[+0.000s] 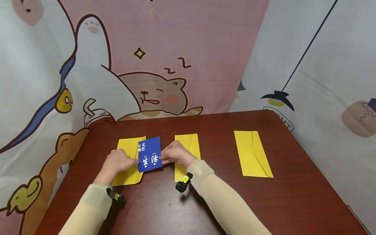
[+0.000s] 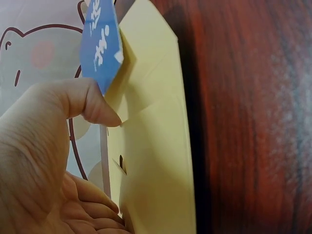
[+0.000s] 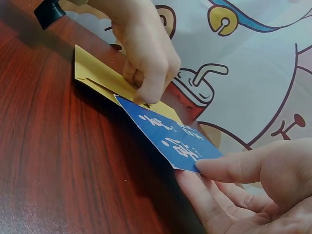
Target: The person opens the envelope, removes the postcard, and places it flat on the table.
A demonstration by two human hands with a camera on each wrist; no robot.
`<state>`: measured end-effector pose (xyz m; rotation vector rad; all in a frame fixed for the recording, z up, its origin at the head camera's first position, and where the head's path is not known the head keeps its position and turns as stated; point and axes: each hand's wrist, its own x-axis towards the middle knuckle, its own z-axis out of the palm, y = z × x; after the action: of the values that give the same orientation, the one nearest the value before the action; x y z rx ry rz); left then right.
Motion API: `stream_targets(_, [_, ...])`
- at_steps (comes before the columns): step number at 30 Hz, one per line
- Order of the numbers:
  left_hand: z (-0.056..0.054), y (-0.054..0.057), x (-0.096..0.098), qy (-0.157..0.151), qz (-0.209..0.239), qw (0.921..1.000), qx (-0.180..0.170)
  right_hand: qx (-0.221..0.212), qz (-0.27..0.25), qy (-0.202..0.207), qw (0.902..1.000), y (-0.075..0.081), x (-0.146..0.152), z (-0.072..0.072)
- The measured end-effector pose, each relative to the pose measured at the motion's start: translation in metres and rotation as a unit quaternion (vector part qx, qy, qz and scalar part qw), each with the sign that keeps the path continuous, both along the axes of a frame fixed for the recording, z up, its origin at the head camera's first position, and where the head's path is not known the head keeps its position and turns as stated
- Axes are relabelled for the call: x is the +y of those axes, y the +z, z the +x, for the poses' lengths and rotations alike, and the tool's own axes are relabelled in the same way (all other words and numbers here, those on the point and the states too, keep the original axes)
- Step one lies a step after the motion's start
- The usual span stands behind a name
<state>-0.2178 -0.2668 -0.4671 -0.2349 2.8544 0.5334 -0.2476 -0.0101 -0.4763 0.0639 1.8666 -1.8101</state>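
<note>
My right hand (image 1: 176, 153) pinches the right edge of a blue card (image 1: 150, 151) with white Chinese characters, thumb on top and fingers beneath in the right wrist view. The card's left part overlaps the leftmost yellow envelope (image 1: 124, 176), and its left edge meets the envelope's opening. My left hand (image 1: 116, 163) grips that envelope, thumb (image 2: 105, 109) at the edge of the slit beside the card. In the right wrist view the left hand (image 3: 148, 63) lies over the envelope (image 3: 97, 73), close to the card's near corner.
A second yellow envelope (image 1: 188, 142) lies partly under my right wrist. Farther right lies a third yellow envelope (image 1: 253, 156). All are on a dark red-brown wooden table (image 1: 293, 195). A cartoon-printed cloth (image 1: 205, 49) hangs behind the table's far edge.
</note>
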Motion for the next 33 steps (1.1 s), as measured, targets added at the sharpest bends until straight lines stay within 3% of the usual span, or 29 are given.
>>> stream_targets(22, [0.001,-0.001,-0.004,-0.009,0.003,1.0000,-0.001,0.008,0.015,-0.014,0.9998,0.008,0.035,-0.007])
stream_targets(33, [0.000,-0.002,-0.003,-0.012,-0.007,0.9999,0.002,0.010,0.020,-0.017,0.9996,0.004,0.043,-0.006])
